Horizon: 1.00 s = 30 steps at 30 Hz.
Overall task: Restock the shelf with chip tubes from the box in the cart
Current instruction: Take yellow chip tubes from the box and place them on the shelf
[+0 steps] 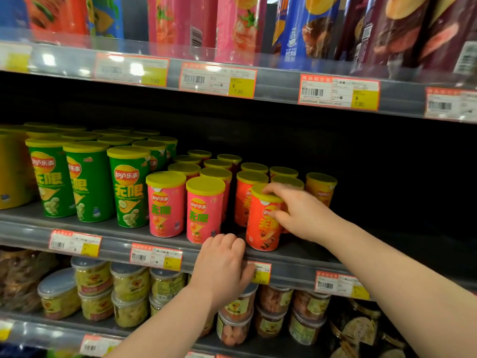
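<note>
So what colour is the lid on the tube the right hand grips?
Yellow lid on the orange-red chip tube, clearest in the head view.

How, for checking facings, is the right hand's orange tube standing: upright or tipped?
Upright: the orange tube stands lid-up on the shelf, right hand gripping it.

The grey metal middle shelf (18, 215) carries upright chip tubes with yellow lids in rows running front to back. From the left stand yellow tubes (10, 171), then tall green cardboard tubes (90, 182), short pink tubes (204, 210) and short orange-red tubes (247, 197). One front orange-red tube (262, 228) stands at the shelf's front edge, and a single orange-yellow tube (320, 187) stands furthest right. Paper price tags (74, 242) sit in the clear front rail. The upper shelf (271, 78) holds tall pink, blue and purple tubes (180, 21). The lower shelf (69, 324) holds clear plastic tubs (129, 282) stacked two high.
</note>
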{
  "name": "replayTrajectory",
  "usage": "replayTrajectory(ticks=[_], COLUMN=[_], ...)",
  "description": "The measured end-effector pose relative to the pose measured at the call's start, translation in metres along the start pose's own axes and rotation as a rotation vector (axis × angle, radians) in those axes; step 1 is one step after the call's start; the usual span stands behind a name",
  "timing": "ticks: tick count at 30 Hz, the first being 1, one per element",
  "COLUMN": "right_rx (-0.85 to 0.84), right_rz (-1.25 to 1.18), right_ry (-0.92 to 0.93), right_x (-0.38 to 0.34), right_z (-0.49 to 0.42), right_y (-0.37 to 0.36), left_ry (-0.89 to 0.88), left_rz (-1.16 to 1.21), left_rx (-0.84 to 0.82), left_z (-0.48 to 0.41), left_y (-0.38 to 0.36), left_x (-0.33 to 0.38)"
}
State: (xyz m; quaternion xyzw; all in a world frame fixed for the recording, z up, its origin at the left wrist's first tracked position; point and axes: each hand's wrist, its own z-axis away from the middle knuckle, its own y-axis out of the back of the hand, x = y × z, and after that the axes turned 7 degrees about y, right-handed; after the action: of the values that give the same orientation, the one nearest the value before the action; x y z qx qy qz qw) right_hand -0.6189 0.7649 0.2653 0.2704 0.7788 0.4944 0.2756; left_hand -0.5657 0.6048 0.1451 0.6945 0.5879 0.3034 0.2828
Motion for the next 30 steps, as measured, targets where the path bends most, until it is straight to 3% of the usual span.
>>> replayTrajectory(ticks=[9, 18, 30], right_rx=[0.041, 0.115, -0.326], right_rz=[0.26, 0.392, 0.365], right_ry=[-0.072, 0.039, -0.144], right_x=[-0.027, -0.053, -0.09], right_z=[0.03, 0.084, 0.135], right_y=[-0.011, -0.061, -0.114], left_ry=[-0.038, -0.127, -0.127], left_rz=[-0.042, -0.026, -0.11], left_rx=[-0.149, -0.247, -0.583], left_z=[0.004, 0.038, 0.11], left_y=[0.016, 0.027, 0.027], left_x=[-0.003, -0.013, -0.019])
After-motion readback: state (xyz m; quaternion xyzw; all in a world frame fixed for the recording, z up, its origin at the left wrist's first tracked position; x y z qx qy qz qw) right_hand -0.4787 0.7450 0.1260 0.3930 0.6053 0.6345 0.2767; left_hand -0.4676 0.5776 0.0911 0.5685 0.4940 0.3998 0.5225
